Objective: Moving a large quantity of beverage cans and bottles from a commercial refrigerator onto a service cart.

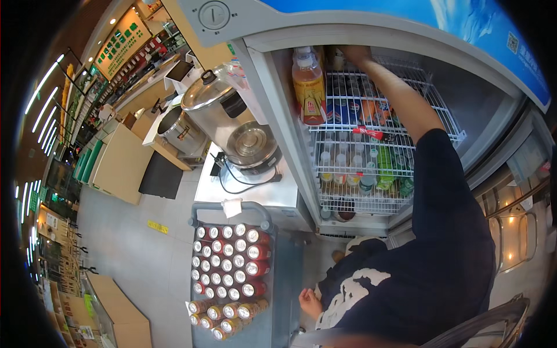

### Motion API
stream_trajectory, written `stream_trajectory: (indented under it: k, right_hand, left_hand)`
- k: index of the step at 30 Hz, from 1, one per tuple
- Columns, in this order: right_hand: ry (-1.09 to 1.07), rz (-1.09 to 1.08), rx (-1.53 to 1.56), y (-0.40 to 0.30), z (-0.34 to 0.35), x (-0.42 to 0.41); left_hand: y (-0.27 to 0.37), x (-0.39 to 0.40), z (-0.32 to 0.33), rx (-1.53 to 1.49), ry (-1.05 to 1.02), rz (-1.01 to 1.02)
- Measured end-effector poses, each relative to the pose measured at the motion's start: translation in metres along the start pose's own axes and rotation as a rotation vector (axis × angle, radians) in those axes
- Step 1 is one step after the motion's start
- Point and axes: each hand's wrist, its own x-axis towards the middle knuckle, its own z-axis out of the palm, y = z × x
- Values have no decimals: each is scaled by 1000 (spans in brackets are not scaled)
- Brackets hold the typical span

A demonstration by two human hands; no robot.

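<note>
My right arm reaches deep into a drinks refrigerator [278, 130]. At the top of the opening, my right hand [357, 54] is in shadow beside a partly hidden container [337, 60]; its fingers and any grip cannot be made out. Left of it stand bottles with yellow labels [310, 91]. Through the white wire shelf [348, 130], cans [341, 111] and bottles [341, 161] show below. My left hand [310, 303] hangs by my body, fingers loosely curled, with nothing seen in it. Close by, a grey cart [285, 278] carries rows of red cans [228, 263] and several yellow-brown cans [228, 311].
A steel counter [217, 189] between cart and refrigerator bears a large lidded metal urn [213, 93] and a black power cord [243, 189]. Behind stands a steel pot [180, 130]. A chair [518, 239] is at the right, and a cardboard-coloured cabinet [119, 311] at lower left.
</note>
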Motion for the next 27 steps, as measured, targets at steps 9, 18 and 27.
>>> stream_trajectory:
  k: [9, 18, 27]
  right_hand:
    - [191, 892, 871, 6, -118, -77]
    - [-271, 1112, 1552, -196, -217, -273]
    - [-1099, 9, 1430, -487, -187, -582]
  left_hand:
    - [42, 17, -49, 238, -65, 208]
    - [61, 18, -121, 266, -91, 208]
    - [51, -8, -197, 186, 93, 82]
